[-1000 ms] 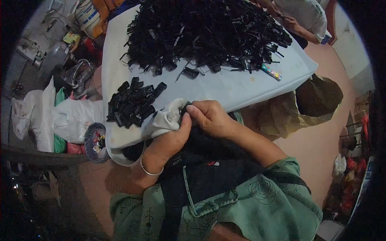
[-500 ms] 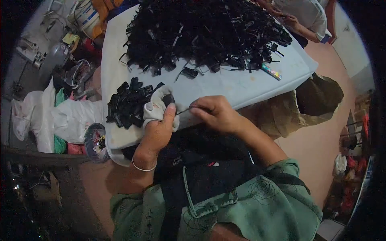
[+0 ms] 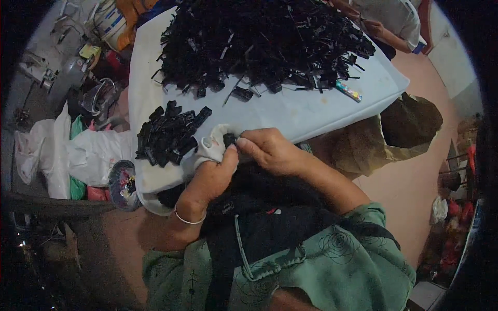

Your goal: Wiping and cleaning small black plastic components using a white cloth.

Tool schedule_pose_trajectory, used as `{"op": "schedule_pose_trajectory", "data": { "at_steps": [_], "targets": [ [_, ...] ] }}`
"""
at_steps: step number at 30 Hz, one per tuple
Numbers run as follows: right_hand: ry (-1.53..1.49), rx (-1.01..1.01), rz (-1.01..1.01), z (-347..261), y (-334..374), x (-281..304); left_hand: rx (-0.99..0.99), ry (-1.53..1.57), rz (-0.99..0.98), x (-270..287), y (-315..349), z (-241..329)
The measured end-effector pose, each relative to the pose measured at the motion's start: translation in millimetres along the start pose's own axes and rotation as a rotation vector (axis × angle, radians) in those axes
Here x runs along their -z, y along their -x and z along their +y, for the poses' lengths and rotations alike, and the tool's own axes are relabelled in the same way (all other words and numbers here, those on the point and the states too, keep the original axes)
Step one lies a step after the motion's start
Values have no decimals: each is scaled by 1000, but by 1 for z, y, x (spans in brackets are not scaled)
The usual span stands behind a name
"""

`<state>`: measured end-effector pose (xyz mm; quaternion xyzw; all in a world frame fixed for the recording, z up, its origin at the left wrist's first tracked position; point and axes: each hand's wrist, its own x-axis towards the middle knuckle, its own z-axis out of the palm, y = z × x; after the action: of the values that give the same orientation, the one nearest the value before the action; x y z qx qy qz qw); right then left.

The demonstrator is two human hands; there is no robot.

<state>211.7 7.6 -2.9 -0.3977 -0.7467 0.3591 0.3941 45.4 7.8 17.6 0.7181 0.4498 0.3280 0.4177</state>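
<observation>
Small black part point(image 3: 230, 139) held at the near edge of a pale counter point(image 3: 295, 111)

Left hand point(image 3: 218, 173): fingers wrapped in whitish cloth point(image 3: 211, 150), bare thumb uncovered; clamped on the black part, which sits between thumb and cloth. Pale ring-shaped bracelet point(image 3: 189, 221) at the wrist.

Right hand point(image 3: 272, 152): bare; thumb and forefinger together in a pinch at the right side of the black part. Whatever lies between the tips is too small to tell.

Small pile point(image 3: 168, 136): black pieces, on the counter, left of the hands and near them.

Large heap point(image 3: 259, 44): black pieces, many with thin strips sticking out; covers much of the counter's far part.

Slim multicoloured item point(image 3: 348, 91): on the counter, at the heap's right front edge.

Brown sack point(image 3: 360, 150): mouth open, below the counter's right side.

Clear container point(image 3: 115, 182): mixed coloured bits inside, beside the counter's left corner.

White bags point(image 3: 93, 158): left of the counter, with green and red ones.

Another person's arm point(image 3: 386, 35): beyond the counter's far right side.
</observation>
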Motion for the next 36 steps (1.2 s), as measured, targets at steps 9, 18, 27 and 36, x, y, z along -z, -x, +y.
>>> {"op": "schedule_pose_trajectory", "data": {
  "at_steps": [9, 18, 27, 36],
  "targets": [
    [-181, -63, 32, 3, -12, -9, -132, -418, 73, 10, -6, 13],
    [789, -172, 246, 62, -56, 30, -333, -1005, 307, 50, -25, 4],
    [326, 89, -18, -1, -14, 28, -221, -447, -176, 29, -29, 24],
    [103, 276, 164, -22, 11, 15, -255, -328, 5, 10, -12, 6]
  ]
}}
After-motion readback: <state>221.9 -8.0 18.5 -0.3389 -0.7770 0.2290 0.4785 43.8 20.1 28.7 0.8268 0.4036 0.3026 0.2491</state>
